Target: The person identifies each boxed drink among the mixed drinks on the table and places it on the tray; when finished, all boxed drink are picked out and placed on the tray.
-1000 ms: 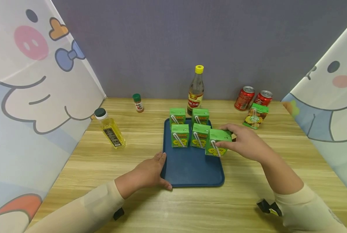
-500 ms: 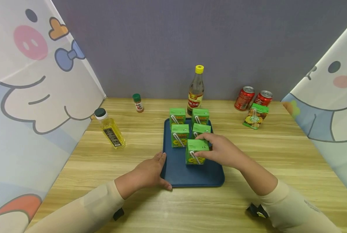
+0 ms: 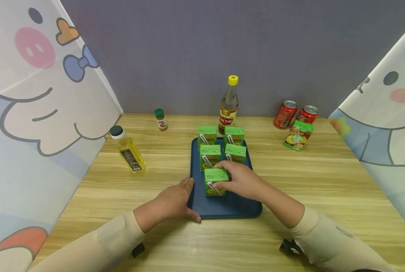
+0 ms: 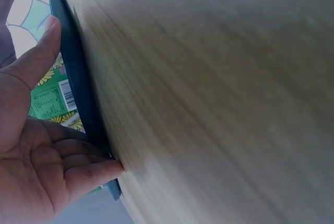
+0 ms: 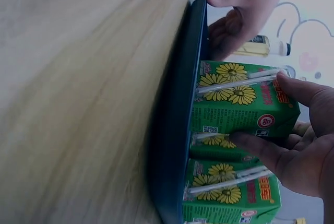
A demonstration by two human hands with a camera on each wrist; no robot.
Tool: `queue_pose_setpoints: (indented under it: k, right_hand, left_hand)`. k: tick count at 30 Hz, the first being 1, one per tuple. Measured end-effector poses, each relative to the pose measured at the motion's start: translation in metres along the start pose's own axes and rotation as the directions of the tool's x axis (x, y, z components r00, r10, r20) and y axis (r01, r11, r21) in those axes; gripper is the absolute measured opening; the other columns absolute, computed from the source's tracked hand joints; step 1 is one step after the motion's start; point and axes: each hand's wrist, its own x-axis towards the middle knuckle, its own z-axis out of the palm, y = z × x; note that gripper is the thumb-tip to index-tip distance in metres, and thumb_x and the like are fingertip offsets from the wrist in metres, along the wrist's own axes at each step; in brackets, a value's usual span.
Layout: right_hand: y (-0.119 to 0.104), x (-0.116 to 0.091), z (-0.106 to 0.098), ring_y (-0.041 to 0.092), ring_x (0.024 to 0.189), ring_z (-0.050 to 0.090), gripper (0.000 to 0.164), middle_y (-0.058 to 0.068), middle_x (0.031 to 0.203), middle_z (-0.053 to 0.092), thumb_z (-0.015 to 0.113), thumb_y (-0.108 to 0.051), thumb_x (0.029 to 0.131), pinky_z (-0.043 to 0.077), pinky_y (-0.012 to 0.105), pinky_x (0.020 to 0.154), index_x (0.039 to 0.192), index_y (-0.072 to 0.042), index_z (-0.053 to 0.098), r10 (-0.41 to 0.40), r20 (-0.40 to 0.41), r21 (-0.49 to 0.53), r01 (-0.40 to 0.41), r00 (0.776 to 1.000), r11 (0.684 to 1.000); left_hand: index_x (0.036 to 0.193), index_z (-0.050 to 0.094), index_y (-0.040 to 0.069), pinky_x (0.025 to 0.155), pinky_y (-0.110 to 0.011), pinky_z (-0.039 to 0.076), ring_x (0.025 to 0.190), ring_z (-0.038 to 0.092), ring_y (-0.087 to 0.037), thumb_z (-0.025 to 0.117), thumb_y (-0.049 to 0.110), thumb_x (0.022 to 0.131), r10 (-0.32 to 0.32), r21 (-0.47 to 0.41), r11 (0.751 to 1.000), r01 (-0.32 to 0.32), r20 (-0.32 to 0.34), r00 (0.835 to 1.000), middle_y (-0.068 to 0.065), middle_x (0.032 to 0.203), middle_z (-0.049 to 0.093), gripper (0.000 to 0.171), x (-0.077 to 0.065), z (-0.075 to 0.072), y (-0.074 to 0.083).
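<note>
My right hand (image 3: 243,181) pinches a green juice box (image 3: 215,174) with a white straw on its front, low over the front half of a blue tray (image 3: 236,210). In the right wrist view this juice box (image 5: 229,104) is upright, thumb on one side and fingers on the other; whether its base touches the tray I cannot tell. Behind it several like juice boxes (image 3: 207,136) stand on the tray in two rows. My left hand (image 3: 175,200) rests against the tray's left edge; the left wrist view shows its fingers (image 4: 94,174) touching the rim, mostly straight.
A dark sauce bottle (image 3: 228,107) with a yellow cap stands behind the tray. To the left are an oil bottle (image 3: 131,153) and a green-capped spice jar (image 3: 161,121). At the back right stand two red cans (image 3: 285,115) and a differently printed drink carton (image 3: 298,138).
My right hand has carried the juice box from the tray's right edge leftward and toward me, in front of the left column. The left hand has stayed at the tray's edge.
</note>
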Motion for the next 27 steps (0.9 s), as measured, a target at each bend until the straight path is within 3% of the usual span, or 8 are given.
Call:
queue_pose_setpoints:
  k: [11,14,17,20,23,25,27]
  right_hand:
    - [-0.007,0.001,0.004,0.008,0.099,0.059,0.06,-0.01,0.118,0.062,0.069,-0.058,0.084,0.05,0.037,0.086,0.131,-0.024,0.055,-0.02,0.018,-0.022,0.021,1.0,1.0]
    - [-0.006,-0.001,-0.005,0.012,0.112,0.059,0.067,-0.006,0.128,0.06,0.065,-0.063,0.084,0.05,0.041,0.093,0.136,-0.023,0.052,-0.037,0.03,-0.032,0.038,0.999,0.999]
    - [-0.004,-0.003,-0.026,0.019,0.123,0.056,0.069,0.0,0.135,0.058,0.063,-0.062,0.086,0.05,0.045,0.097,0.14,-0.02,0.049,-0.038,0.005,0.027,0.037,0.999,0.999]
    - [0.002,-0.005,-0.056,0.025,0.123,0.056,0.067,0.005,0.137,0.056,0.063,-0.058,0.089,0.051,0.047,0.094,0.141,-0.019,0.047,-0.007,-0.066,0.099,0.013,0.998,0.995]
    - [0.016,-0.007,-0.089,0.029,0.123,0.055,0.064,0.006,0.138,0.053,0.063,-0.054,0.09,0.051,0.049,0.094,0.14,-0.018,0.046,0.044,-0.19,0.122,-0.021,0.981,0.992]
    - [0.031,-0.008,-0.11,0.03,0.124,0.052,0.066,0.008,0.138,0.05,0.064,-0.05,0.092,0.049,0.049,0.097,0.142,-0.014,0.044,0.07,-0.291,0.117,-0.037,0.954,0.992]
    - [0.052,-0.008,-0.129,0.03,0.124,0.049,0.067,0.011,0.138,0.047,0.065,-0.045,0.092,0.047,0.046,0.098,0.145,-0.009,0.042,0.098,-0.397,0.121,-0.054,0.912,0.991]
  left_hand:
    - [0.153,0.024,-0.005,0.11,-0.047,0.039,0.144,0.03,-0.037,0.077,0.068,0.066,-0.01,-0.01,1.0,0.01,0.007,1.0,-0.026,0.159,0.022,0.125,0.0,-0.001,0.001]
    - [0.153,0.024,-0.005,0.11,-0.047,0.039,0.144,0.031,-0.037,0.077,0.068,0.067,-0.009,-0.01,1.0,0.009,0.008,1.0,-0.026,0.159,0.022,0.125,-0.001,-0.001,0.001]
    - [0.153,0.024,-0.006,0.11,-0.047,0.038,0.144,0.03,-0.037,0.078,0.067,0.067,-0.004,-0.012,1.0,0.004,0.005,1.0,-0.026,0.158,0.023,0.125,-0.002,-0.001,0.001]
    - [0.153,0.024,-0.006,0.111,-0.047,0.037,0.146,0.029,-0.036,0.078,0.067,0.067,-0.003,-0.007,1.0,0.003,0.001,1.0,-0.026,0.158,0.023,0.124,-0.002,-0.002,0.002]
    - [0.152,0.025,-0.006,0.111,-0.046,0.037,0.146,0.028,-0.036,0.078,0.066,0.067,0.0,-0.003,1.0,0.0,-0.005,1.0,-0.027,0.158,0.024,0.124,-0.002,-0.002,0.002]
    - [0.152,0.025,-0.006,0.111,-0.046,0.038,0.146,0.028,-0.036,0.079,0.066,0.067,0.0,-0.003,1.0,0.0,-0.006,1.0,-0.027,0.158,0.024,0.124,-0.002,-0.002,0.003]
    - [0.152,0.026,-0.007,0.111,-0.046,0.038,0.146,0.029,-0.036,0.079,0.066,0.067,0.0,-0.007,1.0,0.0,-0.006,1.0,-0.027,0.158,0.024,0.124,-0.001,-0.002,0.003]
